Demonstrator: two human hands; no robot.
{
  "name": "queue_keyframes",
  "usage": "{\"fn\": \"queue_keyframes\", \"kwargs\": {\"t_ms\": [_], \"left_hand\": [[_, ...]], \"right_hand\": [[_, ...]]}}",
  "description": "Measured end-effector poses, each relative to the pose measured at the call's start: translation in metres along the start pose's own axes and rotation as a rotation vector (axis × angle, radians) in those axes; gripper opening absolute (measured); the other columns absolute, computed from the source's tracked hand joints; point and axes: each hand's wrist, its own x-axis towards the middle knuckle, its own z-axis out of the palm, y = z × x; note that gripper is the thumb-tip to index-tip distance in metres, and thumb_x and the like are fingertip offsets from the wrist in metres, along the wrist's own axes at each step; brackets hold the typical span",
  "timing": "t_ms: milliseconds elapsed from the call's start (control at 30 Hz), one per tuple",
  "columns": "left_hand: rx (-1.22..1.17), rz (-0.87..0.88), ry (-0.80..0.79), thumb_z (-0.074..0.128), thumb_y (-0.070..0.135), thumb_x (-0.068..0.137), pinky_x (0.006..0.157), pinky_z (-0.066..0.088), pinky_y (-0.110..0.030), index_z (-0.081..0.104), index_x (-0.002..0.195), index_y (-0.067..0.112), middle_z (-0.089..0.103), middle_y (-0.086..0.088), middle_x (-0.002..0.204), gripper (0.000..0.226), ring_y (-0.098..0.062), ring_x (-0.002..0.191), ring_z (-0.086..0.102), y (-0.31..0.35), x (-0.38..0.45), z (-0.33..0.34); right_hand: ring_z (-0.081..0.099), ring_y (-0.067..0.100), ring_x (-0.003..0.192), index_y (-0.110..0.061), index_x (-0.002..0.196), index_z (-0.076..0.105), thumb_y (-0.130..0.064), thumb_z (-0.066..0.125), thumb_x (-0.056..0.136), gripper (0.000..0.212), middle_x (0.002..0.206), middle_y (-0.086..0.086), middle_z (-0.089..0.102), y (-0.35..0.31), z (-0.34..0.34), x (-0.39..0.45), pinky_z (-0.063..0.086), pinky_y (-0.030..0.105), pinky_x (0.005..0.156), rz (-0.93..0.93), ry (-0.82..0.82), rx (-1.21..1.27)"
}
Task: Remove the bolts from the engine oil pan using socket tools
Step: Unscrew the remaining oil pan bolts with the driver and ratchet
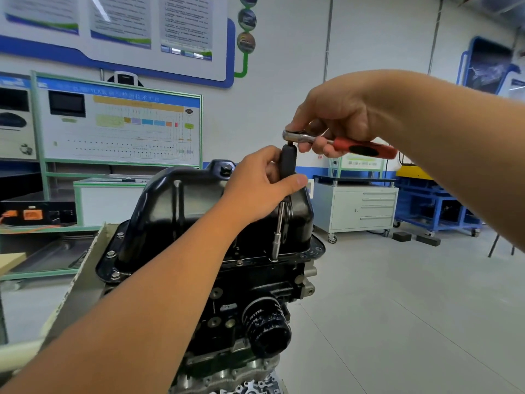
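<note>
L hand (264,183) clamped on extension (279,223), keeps socket square on flange bolt, pan (181,206) 4 o'clock edge. R hand (335,118) clamped on ratchet (338,145), handle toward 3 o'clock for swing room.

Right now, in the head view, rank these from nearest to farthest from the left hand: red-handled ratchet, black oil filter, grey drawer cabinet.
1. Red-handled ratchet, just above the left hand.
2. Black oil filter, below on the engine front.
3. Grey drawer cabinet, far right, against the wall.
</note>
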Motion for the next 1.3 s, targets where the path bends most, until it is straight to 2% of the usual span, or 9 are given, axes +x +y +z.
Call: {"fn": "queue_keyframes", "kwargs": {"t_ms": [67, 333, 433, 533, 667, 833, 933, 1167, 1300], "left_hand": [[0.065, 0.01, 0.072, 0.073, 0.066, 0.062, 0.056, 0.042, -0.039, 0.06, 0.088, 0.026, 0.047, 0.011, 0.05, 0.049, -0.011, 0.047, 0.041, -0.003, 0.002, 0.003], [0.047, 0.016, 0.063, 0.077, 0.062, 0.066, 0.053, 0.038, -0.035, 0.054, 0.085, 0.029, 0.047, 0.01, 0.052, 0.045, -0.008, 0.048, 0.04, -0.006, 0.0, 0.0], [-0.058, -0.012, -0.012, 0.081, 0.05, 0.071, 0.064, 0.056, -0.043, 0.062, 0.098, 0.024, 0.069, -0.002, 0.07, 0.042, -0.019, 0.06, 0.062, -0.002, -0.003, -0.001], [-0.197, -0.079, -0.115, 0.078, 0.024, 0.084, 0.086, 0.062, -0.047, 0.064, 0.109, 0.017, 0.077, -0.013, 0.095, 0.03, -0.034, 0.092, 0.075, 0.002, -0.004, -0.004], [-0.204, -0.14, -0.214, 0.076, 0.01, 0.088, 0.064, 0.057, -0.029, 0.072, 0.1, 0.011, 0.078, -0.011, 0.096, 0.013, -0.03, 0.1, 0.074, 0.014, 0.01, -0.024], [-0.246, -0.136, -0.493, 0.078, 0.013, 0.084, 0.071, 0.058, -0.033, 0.07, 0.111, 0.003, 0.077, -0.014, 0.102, 0.029, -0.028, 0.1, 0.074, 0.018, 0.019, -0.047], [-0.198, -0.105, -0.503, 0.071, 0.011, 0.092, 0.069, 0.057, -0.028, 0.065, 0.119, 0.001, 0.078, -0.011, 0.102, 0.029, -0.022, 0.096, 0.074, 0.013, 0.016, -0.044], [-0.034, -0.076, -0.311, 0.08, 0.013, 0.087, 0.05, 0.05, -0.024, 0.069, 0.101, 0.011, 0.077, -0.008, 0.091, 0.018, -0.017, 0.076, 0.071, 0.014, 0.016, -0.025], [-0.044, -0.082, -0.262, 0.084, 0.015, 0.082, 0.053, 0.051, -0.024, 0.07, 0.098, 0.017, 0.074, 0.003, 0.081, 0.022, -0.012, 0.074, 0.07, 0.014, 0.014, -0.022]], "right_hand": [[0.044, 0.009, 0.041, -0.003, 0.084, 0.066, -0.018, 0.063, 0.096, 0.019, 0.064, 0.009, 0.065, 0.002, 0.002, -0.001, 0.042, 0.019, 0.035, 0.038, 0.024, 0.041], [0.035, 0.008, 0.043, -0.008, 0.09, 0.06, -0.019, 0.056, 0.098, 0.014, 0.067, 0.005, 0.059, 0.006, 0.005, 0.002, 0.032, 0.018, 0.036, 0.022, -0.057, 0.032], [0.034, 0.011, 0.042, -0.01, 0.087, 0.061, -0.02, 0.055, 0.098, 0.017, 0.067, 0.005, 0.058, 0.01, 0.006, 0.002, 0.03, 0.02, 0.037, -0.096, -0.022, -0.025], [0.038, 0.018, 0.043, -0.01, 0.08, 0.058, -0.03, 0.047, 0.1, 0.031, 0.063, 0.008, 0.057, 0.019, 0.021, 0.005, 0.032, 0.023, 0.043, -0.253, 0.158, -0.258], [0.054, 0.031, 0.073, -0.02, 0.065, 0.047, -0.063, 0.028, 0.1, 0.059, 0.068, 0.002, 0.05, 0.036, 0.049, 0.02, 0.035, 0.035, 0.06, -0.585, 0.611, -0.917], [0.05, 0.021, 0.062, -0.023, 0.057, 0.043, -0.058, 0.032, 0.099, 0.056, 0.061, -0.003, 0.048, 0.039, 0.053, 0.035, 0.024, 0.03, 0.052, -0.817, 0.738, -0.852], [0.041, 0.014, 0.056, -0.02, 0.056, 0.037, -0.052, 0.042, 0.099, 0.054, 0.055, -0.001, 0.043, 0.048, 0.05, 0.036, 0.024, 0.032, 0.053, -0.939, 0.712, -0.774], [0.052, 0.029, 0.078, -0.022, 0.075, 0.044, -0.061, 0.031, 0.099, 0.047, 0.082, 0.002, 0.05, 0.044, 0.047, 0.024, 0.036, 0.038, 0.069, -0.604, 0.714, -0.892], [0.05, 0.02, 0.064, -0.023, 0.068, 0.045, -0.073, 0.027, 0.096, 0.06, 0.07, -0.001, 0.05, 0.042, 0.052, 0.019, 0.03, 0.033, 0.057, -0.658, 0.762, -0.856]]}}
